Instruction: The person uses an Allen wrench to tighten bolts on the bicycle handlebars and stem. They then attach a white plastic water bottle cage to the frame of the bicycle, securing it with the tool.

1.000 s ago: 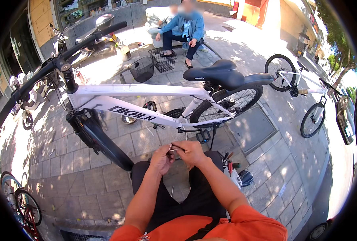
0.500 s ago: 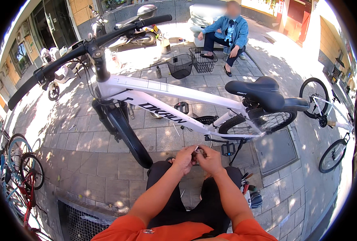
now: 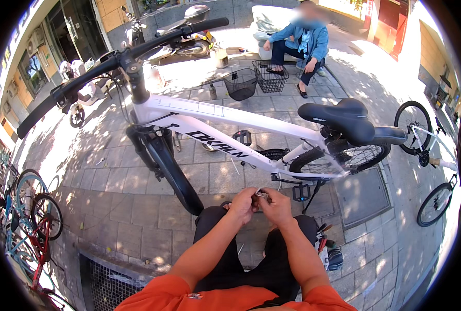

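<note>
My left hand (image 3: 244, 206) and my right hand (image 3: 276, 208) meet above my knees, fingers closed together. Between the fingertips shows a small, pale, shiny piece (image 3: 262, 194), too small to name; both hands pinch it. Just beyond them stands a white bicycle (image 3: 209, 132) side-on, its handlebar (image 3: 121, 58) to the left and black saddle (image 3: 339, 120) to the right. Its front wheel, mostly hidden under a black mudguard (image 3: 174, 179), is turned toward me. A black pedal (image 3: 301, 193) hangs just right of my hands. Neither hand touches the bicycle.
A person in a blue jacket (image 3: 313, 41) sits at the back beside two black wire baskets (image 3: 240, 84). Tools (image 3: 323, 241) lie by my right knee. Parked bicycles (image 3: 44, 228) line the left; another white bicycle (image 3: 422, 140) stands right. A floor grate (image 3: 103, 280) is at lower left.
The whole view has shifted slightly, so the scene sits a little further right. My fingers have moved a little around the small piece, and more of it shows now.
</note>
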Tool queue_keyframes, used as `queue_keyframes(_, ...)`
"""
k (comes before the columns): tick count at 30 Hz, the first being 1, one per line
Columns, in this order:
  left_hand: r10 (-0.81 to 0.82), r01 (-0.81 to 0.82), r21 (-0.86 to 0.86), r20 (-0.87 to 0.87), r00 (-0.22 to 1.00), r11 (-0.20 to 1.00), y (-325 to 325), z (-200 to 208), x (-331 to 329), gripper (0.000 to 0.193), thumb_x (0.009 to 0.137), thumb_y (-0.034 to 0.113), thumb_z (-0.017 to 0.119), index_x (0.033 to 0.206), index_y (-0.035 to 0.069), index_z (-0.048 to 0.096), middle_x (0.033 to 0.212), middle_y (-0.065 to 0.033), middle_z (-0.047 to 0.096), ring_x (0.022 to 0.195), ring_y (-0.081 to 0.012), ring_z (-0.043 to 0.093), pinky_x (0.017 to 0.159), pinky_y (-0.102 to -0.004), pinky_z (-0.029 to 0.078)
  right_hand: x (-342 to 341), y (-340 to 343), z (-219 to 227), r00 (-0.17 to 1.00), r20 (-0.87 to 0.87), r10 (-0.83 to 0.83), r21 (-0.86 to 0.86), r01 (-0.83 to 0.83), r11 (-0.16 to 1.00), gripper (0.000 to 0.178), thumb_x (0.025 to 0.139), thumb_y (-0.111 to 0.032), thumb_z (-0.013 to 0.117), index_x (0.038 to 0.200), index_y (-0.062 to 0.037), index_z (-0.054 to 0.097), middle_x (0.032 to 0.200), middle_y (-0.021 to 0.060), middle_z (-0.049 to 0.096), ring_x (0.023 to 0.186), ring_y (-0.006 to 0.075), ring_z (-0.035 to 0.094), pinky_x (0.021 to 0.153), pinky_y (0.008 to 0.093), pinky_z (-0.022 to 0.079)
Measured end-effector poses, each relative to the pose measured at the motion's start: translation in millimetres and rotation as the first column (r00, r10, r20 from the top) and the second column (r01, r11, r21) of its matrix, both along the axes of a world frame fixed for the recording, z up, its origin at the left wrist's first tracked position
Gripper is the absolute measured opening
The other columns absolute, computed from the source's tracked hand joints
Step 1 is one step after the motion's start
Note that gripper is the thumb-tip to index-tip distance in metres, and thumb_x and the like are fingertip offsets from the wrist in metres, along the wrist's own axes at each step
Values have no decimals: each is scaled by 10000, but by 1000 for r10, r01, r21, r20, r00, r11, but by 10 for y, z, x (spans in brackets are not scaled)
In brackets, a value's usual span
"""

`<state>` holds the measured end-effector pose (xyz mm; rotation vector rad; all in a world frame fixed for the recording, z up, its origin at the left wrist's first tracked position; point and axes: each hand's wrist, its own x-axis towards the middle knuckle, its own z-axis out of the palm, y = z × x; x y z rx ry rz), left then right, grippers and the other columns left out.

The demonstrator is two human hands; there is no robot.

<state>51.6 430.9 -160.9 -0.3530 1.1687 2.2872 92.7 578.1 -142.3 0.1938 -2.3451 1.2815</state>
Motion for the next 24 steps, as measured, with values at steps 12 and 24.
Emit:
queue_keyframes(12,99,-99,-24,-3,995,995,48,168,66,125,990,218,624,902,134,654,701,22,600,564,-100,536,477,-276,376,54,-37,89,988,144,-50,2,50,999,266,877,-195,734,1124,-95,749,831,146,754,740,324,760,666,394,591)
queue_keyframes(24,62,-62,-18,-6,998,998,-33,34,9,159,990,221,616,880,114,656,745,-20,639,595,-137,549,492,-290,384,19,-93,125,998,62,-21,88,16,996,202,910,-237,746,1055,-98,751,866,160,753,762,357,744,653,424,575)
